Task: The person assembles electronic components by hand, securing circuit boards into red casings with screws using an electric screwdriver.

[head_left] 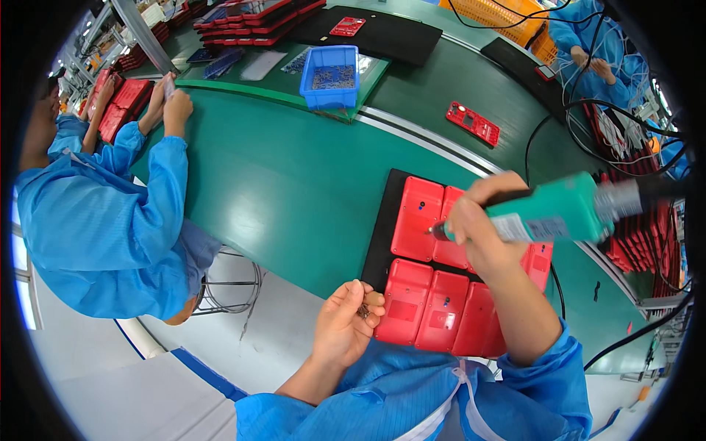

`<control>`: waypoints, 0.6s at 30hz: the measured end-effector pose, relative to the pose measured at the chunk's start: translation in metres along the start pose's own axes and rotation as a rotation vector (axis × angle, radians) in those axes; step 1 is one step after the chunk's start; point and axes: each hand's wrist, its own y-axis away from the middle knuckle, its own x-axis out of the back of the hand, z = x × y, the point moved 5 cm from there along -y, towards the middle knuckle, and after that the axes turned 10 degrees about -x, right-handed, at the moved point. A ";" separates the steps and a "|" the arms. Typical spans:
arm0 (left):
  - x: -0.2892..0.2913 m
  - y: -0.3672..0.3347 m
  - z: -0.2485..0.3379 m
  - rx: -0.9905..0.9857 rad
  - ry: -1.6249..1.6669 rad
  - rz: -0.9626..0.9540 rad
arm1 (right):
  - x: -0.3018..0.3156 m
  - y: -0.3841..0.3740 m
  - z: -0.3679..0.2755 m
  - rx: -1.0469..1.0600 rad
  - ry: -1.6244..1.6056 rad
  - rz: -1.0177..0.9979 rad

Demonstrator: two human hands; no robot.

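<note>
My right hand (485, 228) is wrapped round a green electric screwdriver (562, 206), which lies almost level. Its dark tip points left over a red plastic housing (413, 237) at the upper left of the group; whether it touches is unclear. Several such housings lie in two rows on a black mat (376, 253), with screw holes at their edges. Curled beside the mat's near left corner, my left hand (338, 323) holds a few small metal screws (362, 312) in its fingers.
A blue bin (329, 94) of small metal parts stands on a green-edged board at the back. Beyond the metal rail lies a red housing (473, 123). A co-worker (103, 220) sits at left; another person's hands (592, 62) work at far right. Black cables (625, 338) loop on the right.
</note>
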 end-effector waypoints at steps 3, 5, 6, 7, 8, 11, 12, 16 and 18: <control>0.003 0.003 0.003 -0.042 0.001 0.031 | -0.005 0.022 -0.015 0.088 -0.189 -0.021; 0.006 0.003 0.004 -0.032 -0.019 0.085 | -0.013 0.031 -0.017 0.102 -0.233 -0.174; 0.008 0.003 0.005 -0.036 -0.020 0.084 | -0.016 0.035 -0.019 0.104 -0.235 -0.176; 0.009 0.003 0.005 -0.022 -0.016 0.043 | -0.020 0.038 -0.017 0.044 -0.189 -0.163; 0.008 0.003 0.004 -0.008 -0.013 0.001 | -0.023 0.041 -0.016 -0.016 -0.144 -0.149; 0.005 0.003 0.001 0.012 -0.042 0.035 | -0.025 0.049 -0.026 0.033 -0.277 -0.192; 0.002 0.004 0.001 0.015 -0.056 0.037 | -0.027 0.054 -0.035 0.033 -0.317 -0.151; -0.005 0.008 -0.001 0.047 -0.051 -0.043 | -0.034 0.063 -0.052 -0.024 -0.337 -0.186; -0.008 0.010 -0.001 0.058 -0.037 -0.127 | -0.035 0.065 -0.053 -0.010 -0.325 -0.208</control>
